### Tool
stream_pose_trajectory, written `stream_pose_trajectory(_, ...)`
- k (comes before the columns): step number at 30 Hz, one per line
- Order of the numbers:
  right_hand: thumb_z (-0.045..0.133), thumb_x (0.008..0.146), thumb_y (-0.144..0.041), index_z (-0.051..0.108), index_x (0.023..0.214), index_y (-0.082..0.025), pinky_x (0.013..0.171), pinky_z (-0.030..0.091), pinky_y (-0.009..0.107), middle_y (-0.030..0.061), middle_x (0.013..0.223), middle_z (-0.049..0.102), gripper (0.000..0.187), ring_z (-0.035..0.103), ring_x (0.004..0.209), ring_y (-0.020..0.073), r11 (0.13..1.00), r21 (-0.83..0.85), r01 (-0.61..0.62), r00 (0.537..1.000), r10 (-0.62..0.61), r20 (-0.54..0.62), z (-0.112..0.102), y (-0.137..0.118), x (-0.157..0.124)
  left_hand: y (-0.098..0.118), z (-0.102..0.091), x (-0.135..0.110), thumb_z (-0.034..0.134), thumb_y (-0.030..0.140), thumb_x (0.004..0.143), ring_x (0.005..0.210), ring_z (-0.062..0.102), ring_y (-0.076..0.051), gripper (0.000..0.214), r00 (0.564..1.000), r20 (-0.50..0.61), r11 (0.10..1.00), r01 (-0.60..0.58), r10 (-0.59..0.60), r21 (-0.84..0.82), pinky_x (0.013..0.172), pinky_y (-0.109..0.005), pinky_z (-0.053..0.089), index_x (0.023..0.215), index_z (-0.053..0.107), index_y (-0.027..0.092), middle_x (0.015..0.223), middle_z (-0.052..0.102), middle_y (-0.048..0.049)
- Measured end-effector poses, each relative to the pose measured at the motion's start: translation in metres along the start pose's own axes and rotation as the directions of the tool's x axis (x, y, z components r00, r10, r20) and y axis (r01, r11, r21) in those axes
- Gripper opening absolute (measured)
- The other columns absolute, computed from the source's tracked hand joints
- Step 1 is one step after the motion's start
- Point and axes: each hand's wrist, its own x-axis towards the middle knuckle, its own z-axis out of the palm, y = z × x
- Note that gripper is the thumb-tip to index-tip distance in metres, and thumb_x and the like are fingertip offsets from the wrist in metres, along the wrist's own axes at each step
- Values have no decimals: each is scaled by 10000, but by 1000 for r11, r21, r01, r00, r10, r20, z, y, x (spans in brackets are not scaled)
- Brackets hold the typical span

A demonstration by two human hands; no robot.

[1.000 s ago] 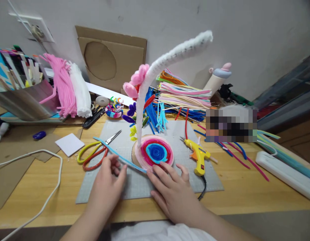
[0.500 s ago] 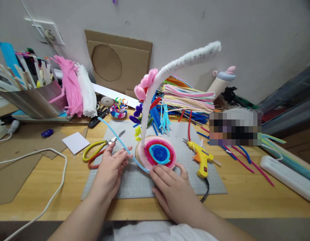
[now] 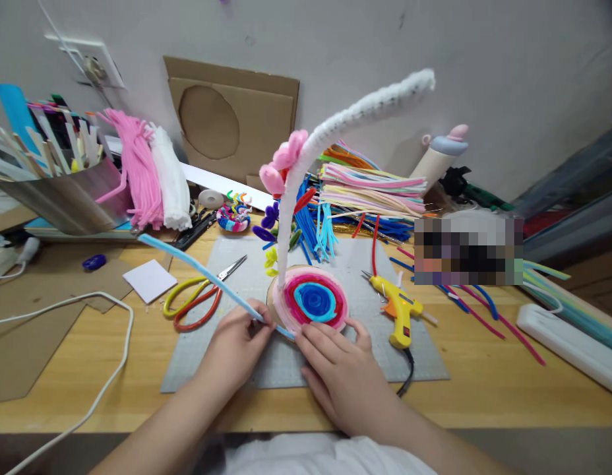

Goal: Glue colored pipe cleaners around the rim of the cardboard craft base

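A round base point(image 3: 338, 287) is covered with coiled pipe cleaners in pink, red and blue rings. From its left side rises a white fuzzy stem point(image 3: 287, 237), curving to the upper right, with pink flowers point(image 3: 286, 160) on it. My left hand point(image 3: 241, 340) pinches a light blue pipe cleaner point(image 3: 200, 266), whose far end sticks out to the upper left. At the base's front edge, the pipe cleaner's other end reaches the fingertips of my right hand point(image 3: 338, 366). That hand grips the base, fingers together on the front and thumb at the right side.
Yellow-and-red scissors point(image 3: 219, 288) lie left of the base on the grey cutting mat point(image 3: 221, 254). A yellow glue gun point(image 3: 399, 310) lies on the right, its tip towards the back. Bundles of pipe cleaners point(image 3: 372, 191) stand behind. A white cable point(image 3: 122, 356) crosses the left side.
My left hand has moved right, closer to the base, and closed on the light blue pipe cleaner. The pipe cleaner's free end has swung left. My right hand stays in place.
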Motion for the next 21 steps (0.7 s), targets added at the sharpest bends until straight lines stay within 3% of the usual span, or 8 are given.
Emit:
stream_pose_trajectory(4, 542, 935, -295, 562, 1262, -226, 1069, 119, 463, 48, 1254, 662, 335, 565, 1141, 205, 1000, -5, 7, 1000, -7, 5, -1, 0, 1, 1, -2, 10, 558, 152, 774, 816, 587, -188, 65, 983, 47, 971, -184, 179, 152, 779, -325, 448, 754, 574, 211, 800, 622, -5)
stream_pose_trajectory(8, 556, 923, -272, 575, 1239, -218, 1074, 112, 452, 45, 1230, 675, 321, 566, 1132, 196, 1000, -6, 21, 1000, -21, -9, -1, 0, 2, 2, -5, 19, 572, 142, 784, 815, 585, -197, 73, 954, 84, 918, -300, 288, 259, 779, -339, 433, 747, 583, 205, 793, 624, -15)
stream_pose_trajectory(21, 555, 916, -259, 610, 1209, -211, 1046, 168, 471, 61, 1202, 686, 302, 583, 1100, 214, 995, -82, 49, 998, -52, -29, 3, 1, 3, -2, -9, 21, 612, 211, 841, 813, 570, -200, 79, 912, 101, 816, -401, 397, 416, 731, -331, 391, 763, 615, 202, 805, 640, -25)
